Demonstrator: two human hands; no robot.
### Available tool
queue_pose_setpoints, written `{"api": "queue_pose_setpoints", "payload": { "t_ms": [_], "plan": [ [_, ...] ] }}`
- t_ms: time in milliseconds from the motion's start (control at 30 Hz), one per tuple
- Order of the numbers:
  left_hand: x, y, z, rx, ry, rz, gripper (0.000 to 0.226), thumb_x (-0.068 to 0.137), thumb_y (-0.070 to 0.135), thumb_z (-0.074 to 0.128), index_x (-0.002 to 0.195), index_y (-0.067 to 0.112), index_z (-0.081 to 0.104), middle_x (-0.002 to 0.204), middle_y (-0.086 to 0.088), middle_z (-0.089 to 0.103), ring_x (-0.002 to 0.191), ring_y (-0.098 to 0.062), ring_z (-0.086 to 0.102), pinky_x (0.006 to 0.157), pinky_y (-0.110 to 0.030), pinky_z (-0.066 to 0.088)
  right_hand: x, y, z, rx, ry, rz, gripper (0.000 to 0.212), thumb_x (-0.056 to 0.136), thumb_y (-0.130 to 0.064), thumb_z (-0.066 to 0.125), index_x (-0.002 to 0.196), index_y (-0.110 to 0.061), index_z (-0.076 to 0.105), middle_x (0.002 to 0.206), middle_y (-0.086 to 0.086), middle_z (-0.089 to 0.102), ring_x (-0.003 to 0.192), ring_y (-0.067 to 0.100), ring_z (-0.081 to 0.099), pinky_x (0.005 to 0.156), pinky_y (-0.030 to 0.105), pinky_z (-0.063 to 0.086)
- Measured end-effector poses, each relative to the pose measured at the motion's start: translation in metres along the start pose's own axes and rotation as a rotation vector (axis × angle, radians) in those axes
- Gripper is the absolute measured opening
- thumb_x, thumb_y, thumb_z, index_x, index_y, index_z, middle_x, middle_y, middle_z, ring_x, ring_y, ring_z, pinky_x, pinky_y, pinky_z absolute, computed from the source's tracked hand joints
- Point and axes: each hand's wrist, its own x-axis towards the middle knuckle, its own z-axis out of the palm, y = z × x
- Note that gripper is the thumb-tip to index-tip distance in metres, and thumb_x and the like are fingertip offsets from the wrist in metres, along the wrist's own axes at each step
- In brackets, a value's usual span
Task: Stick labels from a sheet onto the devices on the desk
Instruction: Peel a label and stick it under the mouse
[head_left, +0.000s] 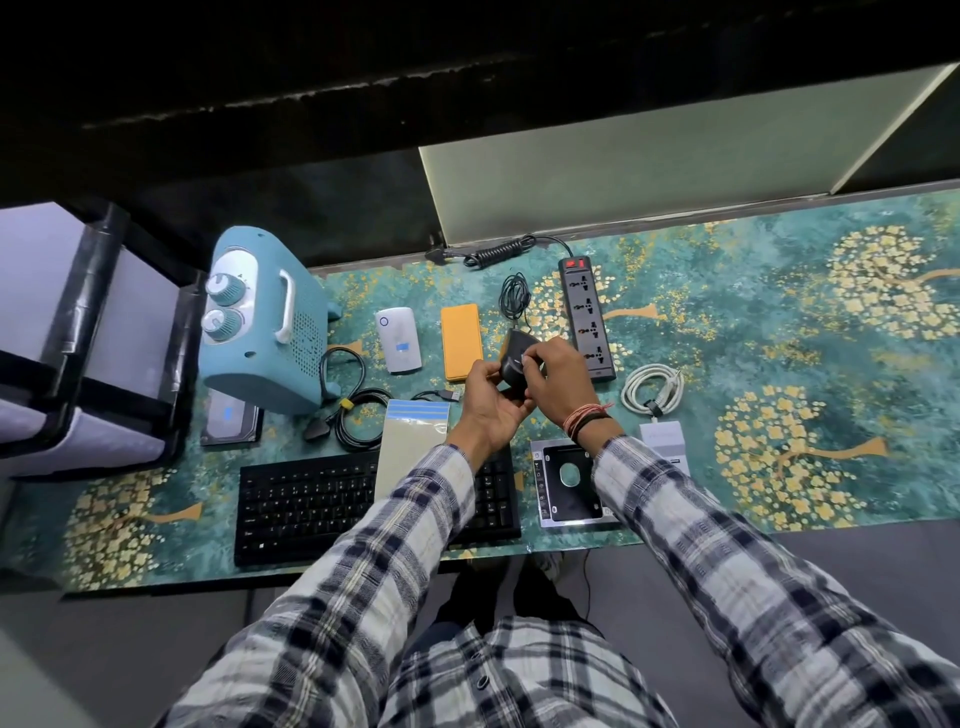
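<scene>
Teal surface (727, 322) patterned with gold trees, seen from above, dark wall along the top of the frame. Near frame centre, black mouse (515, 358) lifted off the surface, long axis running up-frame and slightly right, cord trailing to a coil above. Left hand (491, 402) below and left of the mouse, grip curled around its lower body from underneath. Right hand (558, 382) to the right and nearer the mouse's top face, fingertips (525, 359) pinched against it, likely pressing on a label too small to make out. Label sheet (413, 447) just below left of the hands, blue strips along its upper edge, resting partly on a black keyboard (311, 504). Blue labels already visible on the white device (398, 339) and hard drive (231, 423) at left.
</scene>
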Motion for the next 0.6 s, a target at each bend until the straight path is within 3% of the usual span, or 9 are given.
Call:
{"api": "queue_pose_setpoints", "payload": {
  "t_ms": [267,433,600],
  "plan": [
    [-0.0002,-0.0007,-0.0021,-0.02,-0.034,0.002,0.027,0.091,0.027,0.046,0.093,0.005,0.061,0.091,-0.015,0.063,0.08,-0.024,0.057,0.072,-0.034,0.047,-0.002,-0.0058,-0.0026,-0.001,0.01,0.006,0.015,0.092,-0.015,0.059,0.089,-0.005,0.069,0.089,0.011,0.062,0.081,0.018,0.051,0.075,0.029,0.042],
    [-0.0001,-0.0021,-0.0059,-0.03,-0.036,-0.012,0.031,0.09,0.029,0.046,0.096,0.003,0.062,0.097,-0.018,0.061,0.073,-0.022,0.053,0.062,-0.03,0.045,-0.0065,-0.0069,-0.0074,0.088,-0.011,0.041,0.016,0.09,-0.019,0.063,0.089,-0.007,0.074,0.088,0.008,0.064,0.076,0.017,0.055,0.073,0.029,0.046],
    [-0.0034,0.0002,-0.0039,-0.047,-0.05,-0.018,0.032,0.092,0.027,0.044,0.099,0.0,0.06,0.088,-0.015,0.057,0.064,-0.021,0.048,0.058,-0.027,0.044,-0.0085,0.0001,-0.009,0.046,-0.074,0.031,0.032,0.094,-0.006,0.05,0.119,-0.011,0.07,0.097,0.008,0.056,0.09,0.021,0.052,0.085,0.032,0.046]
  ]
}}
